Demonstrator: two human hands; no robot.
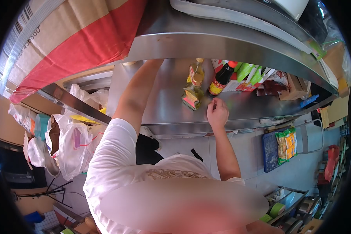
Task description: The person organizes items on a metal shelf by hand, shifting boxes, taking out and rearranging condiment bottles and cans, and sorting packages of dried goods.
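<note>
My left arm (134, 93) reaches forward over the steel counter (163, 109) and passes beneath the upper steel shelf (206, 46). That shelf hides my left hand, so its fingers and anything in them are out of sight. Near the counter's front edge is my right hand (217, 113), its fingers curled in, with nothing showing in them. Just beyond it stands a dark sauce bottle (221, 80) with a red cap and a yellow label. To the left are a clear bottle of yellowish liquid (198, 72) and another labelled clear bottle (192, 98).
Green-and-white packets (249, 73) and a cardboard box (294, 86) sit on the counter's right side. A large red-and-brown sack (78, 43) overhangs the upper left. Plastic bags (72, 144) crowd the left. On the floor at right is a blue platform trolley (270, 150) carrying yellow packets (287, 144).
</note>
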